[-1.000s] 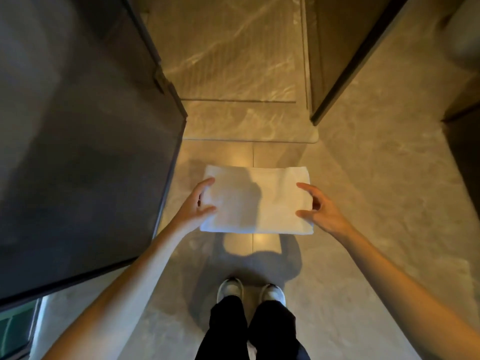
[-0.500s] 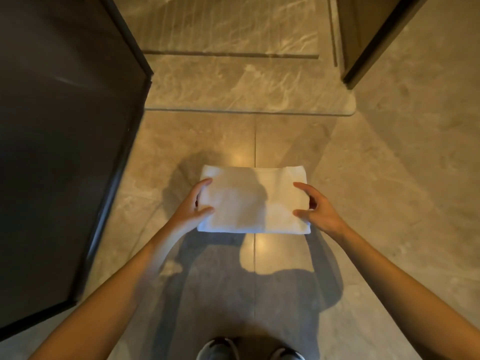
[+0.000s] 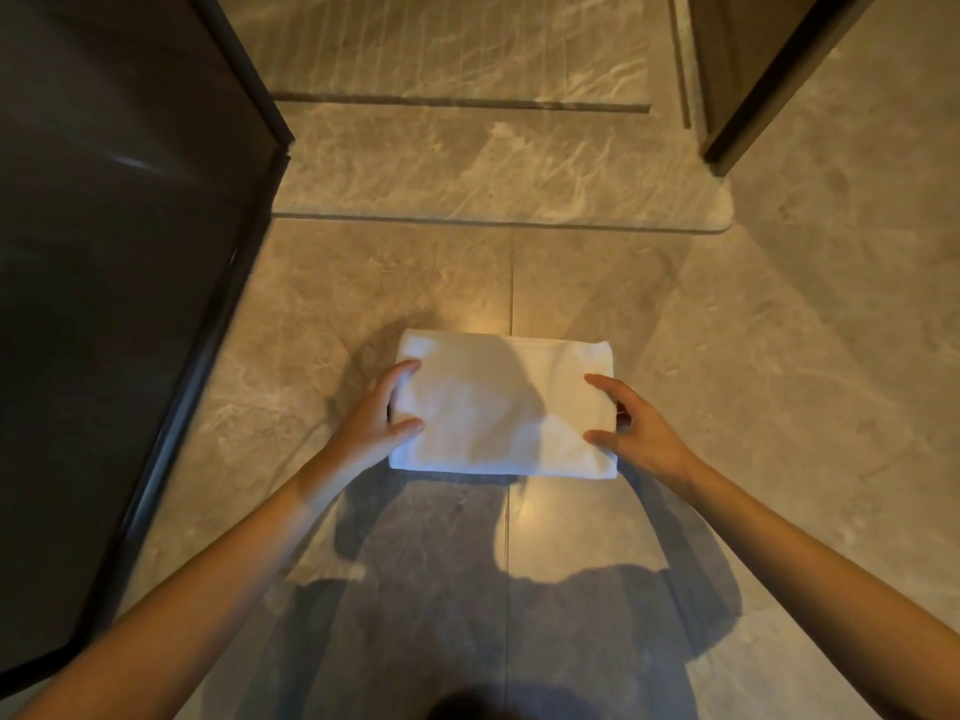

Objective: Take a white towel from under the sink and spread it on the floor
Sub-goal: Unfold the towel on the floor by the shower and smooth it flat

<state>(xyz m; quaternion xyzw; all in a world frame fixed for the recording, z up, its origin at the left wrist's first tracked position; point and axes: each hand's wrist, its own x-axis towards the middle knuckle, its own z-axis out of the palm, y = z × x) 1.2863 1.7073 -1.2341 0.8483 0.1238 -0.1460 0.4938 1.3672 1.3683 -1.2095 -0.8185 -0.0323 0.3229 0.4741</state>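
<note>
A: What is seen at the far left?

B: A dark door point(image 3: 119, 304) is stood open beside the tiled floor point(image 3: 363, 283). Next comes the left hand point(image 3: 376, 418), by which the left edge of the white towel point(image 3: 493, 407) is pinched, thumb on top and fingers tucked underneath.

A: And the towel itself?

B: It is held folded, a flat rectangle low over the floor tiles, with the pale stone step point(image 3: 493, 168) lying beyond it. Whether its underside is already touching the floor cannot be told. A shadow is cast across its middle.

A: The right side?

B: The right edge is pinched by the right hand point(image 3: 641, 433) in the same manner. Further right, a second dark panel point(image 3: 748, 70) is seen near the top corner.

A: What could go wrong from here?

B: The spreading is judged not yet begun, since the folds are still closed. If only the top layer is caught by either grip, the towel may be opened unevenly or left bunched. If it is shaken out widely, a corner could be thrown against the open door or onto the step. A crooked result may also be produced if one edge is released before the other.
</note>
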